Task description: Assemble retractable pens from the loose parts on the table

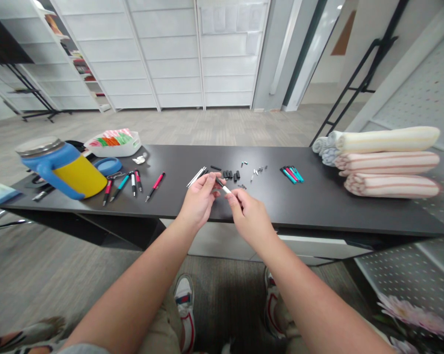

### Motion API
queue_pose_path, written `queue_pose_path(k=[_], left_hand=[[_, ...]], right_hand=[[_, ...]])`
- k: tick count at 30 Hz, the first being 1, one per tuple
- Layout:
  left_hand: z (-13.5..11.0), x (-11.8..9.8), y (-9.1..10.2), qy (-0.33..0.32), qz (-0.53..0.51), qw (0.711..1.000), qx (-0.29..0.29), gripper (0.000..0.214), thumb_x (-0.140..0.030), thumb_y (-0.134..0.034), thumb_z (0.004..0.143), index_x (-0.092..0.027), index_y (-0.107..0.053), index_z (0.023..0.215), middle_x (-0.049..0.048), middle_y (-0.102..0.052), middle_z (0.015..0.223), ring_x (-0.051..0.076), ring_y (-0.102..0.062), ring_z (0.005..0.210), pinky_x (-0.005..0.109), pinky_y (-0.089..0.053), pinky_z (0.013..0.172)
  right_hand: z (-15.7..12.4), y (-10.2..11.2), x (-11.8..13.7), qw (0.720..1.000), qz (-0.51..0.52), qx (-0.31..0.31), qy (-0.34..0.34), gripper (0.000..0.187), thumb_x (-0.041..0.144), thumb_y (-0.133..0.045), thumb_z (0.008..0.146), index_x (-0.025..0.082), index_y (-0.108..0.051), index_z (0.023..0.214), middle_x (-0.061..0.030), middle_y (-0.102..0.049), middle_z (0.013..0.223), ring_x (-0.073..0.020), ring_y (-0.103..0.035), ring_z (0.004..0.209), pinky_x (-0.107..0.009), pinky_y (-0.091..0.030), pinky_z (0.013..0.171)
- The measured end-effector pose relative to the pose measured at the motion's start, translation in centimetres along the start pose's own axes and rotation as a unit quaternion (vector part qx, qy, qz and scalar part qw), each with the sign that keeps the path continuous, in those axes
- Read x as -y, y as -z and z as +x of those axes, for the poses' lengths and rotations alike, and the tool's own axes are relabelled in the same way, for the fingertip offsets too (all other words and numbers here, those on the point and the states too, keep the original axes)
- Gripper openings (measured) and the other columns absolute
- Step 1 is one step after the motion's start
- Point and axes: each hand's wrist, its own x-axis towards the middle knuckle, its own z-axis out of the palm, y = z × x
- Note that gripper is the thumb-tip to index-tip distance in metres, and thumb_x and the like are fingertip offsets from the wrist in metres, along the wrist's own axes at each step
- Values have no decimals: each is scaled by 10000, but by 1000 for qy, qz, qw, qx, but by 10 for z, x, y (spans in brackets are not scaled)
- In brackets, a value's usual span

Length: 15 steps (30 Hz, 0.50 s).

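Observation:
Between my hands is a pen with a black section and a white barrel (226, 190), held above the table's front edge. My left hand (202, 196) pinches its black upper end. The fingers of my right hand (248, 211) close on the white lower end. Just beyond them lie several short black pen grips (231, 175) and a few thin white-and-silver refills (196, 177), partly behind my left hand. Small silver pen parts (257, 171) are scattered to the right. A group of coloured pen barrels (292, 174), teal, pink and black, lies farther right.
Several pens, one of them a pink pen (155, 187), lie on the dark table (177, 160) at left. Beside them stand a blue-and-yellow mug (74, 172), a blue lid (108, 166) and a white tray (131, 146) of wrapped packets. Rolled towels (389, 162) are stacked at right.

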Motion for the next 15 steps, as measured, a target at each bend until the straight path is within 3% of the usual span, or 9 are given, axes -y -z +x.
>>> queue_pose_path(k=[4, 15], left_hand=[[-6, 8, -7, -7, 9, 1000, -1, 358, -527, -799, 887, -190, -690, 945, 52, -753, 903, 152, -650, 823, 257, -489, 712], [-22, 19, -30, 5, -1, 1000, -19, 414, -605, -713, 936, -215, -589, 1003, 65, -788, 962, 193, -718, 922, 289, -512, 777]], right_hand=[[-4, -1, -3, 1000, -20, -5, 10, 335, 421, -420, 1095, 230, -681, 1005, -21, -685, 762, -191, -613, 658, -290, -370, 653], [-8, 1, 2, 999, 31, -30, -2, 344, 399, -435, 1074, 219, -702, 955, -26, -698, 754, -186, -611, 660, -288, -370, 644]])
